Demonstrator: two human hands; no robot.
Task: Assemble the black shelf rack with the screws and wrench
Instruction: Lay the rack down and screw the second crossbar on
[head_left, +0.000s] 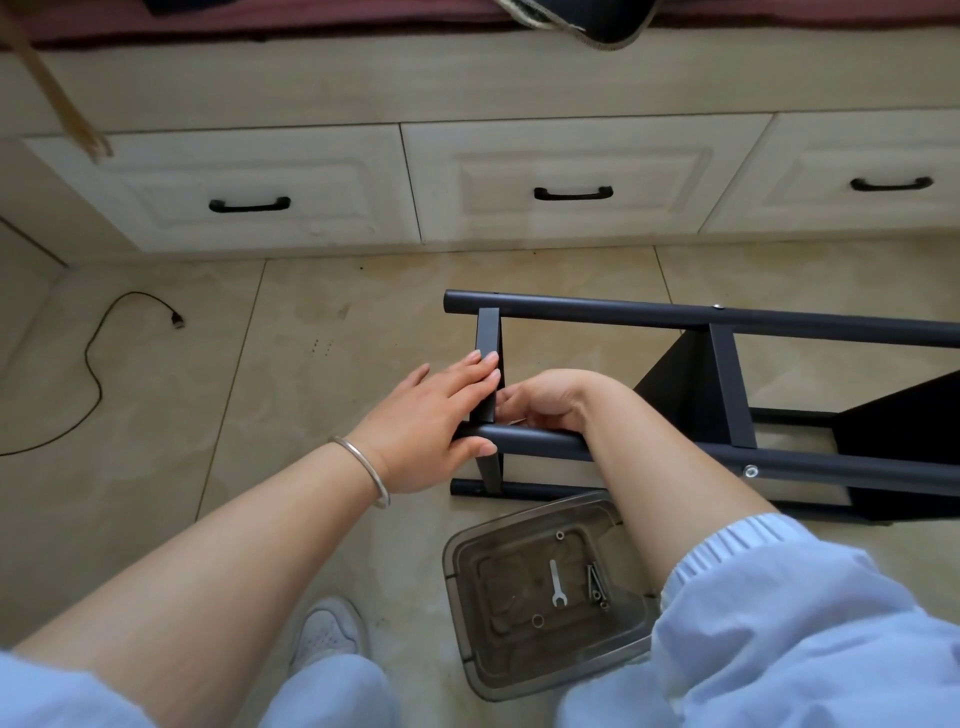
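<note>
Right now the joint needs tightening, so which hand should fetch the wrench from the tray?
Probably the right hand: its forearm passes right beside the tray holding the wrench. The left hand steadies the crossbar on the rack tube.

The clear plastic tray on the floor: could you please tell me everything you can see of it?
The tray is a smoky, see-through plastic container with rounded corners and a raised rim, lying flat on the tiled floor just below the black rack. Inside lie a small silver wrench, a bunch of screws and two washers. The right forearm and sleeve overlap its right edge.
</note>
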